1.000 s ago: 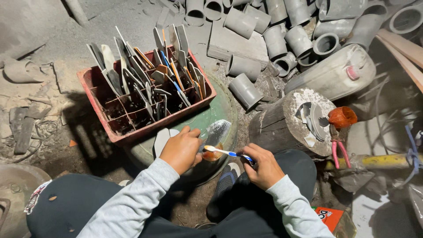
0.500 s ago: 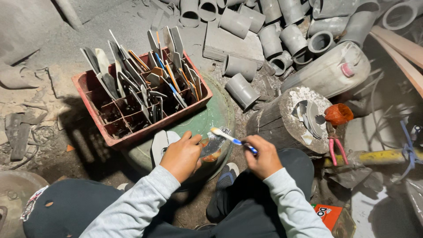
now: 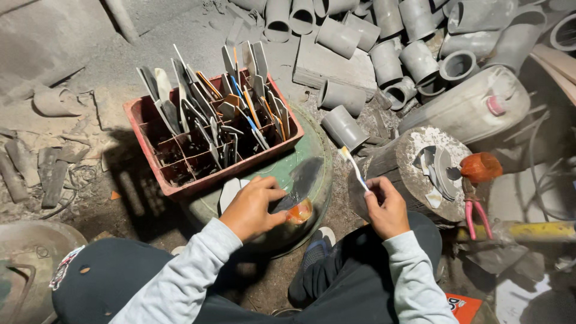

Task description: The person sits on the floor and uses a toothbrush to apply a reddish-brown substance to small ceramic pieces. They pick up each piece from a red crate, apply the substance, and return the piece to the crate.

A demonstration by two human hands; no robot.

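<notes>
Two hands, center frame. Left hand (image 3: 252, 207) pinches one dark gray blade (image 3: 300, 183), flat and pointed, with an orange handle end, lying on the green drum (image 3: 321, 174) at center. Right hand (image 3: 387, 207) is closed around one toothbrush (image 3: 354, 168), white and blue, bristles pointing up-left. One red crate (image 3: 174, 186) upper left holds many similar blades, too crowded to count. One pair of pink pliers (image 3: 474, 210) at right.

Dusty workshop: pipe offcuts (image 3: 384, 36), blade crate (image 3: 210, 150)
</notes>
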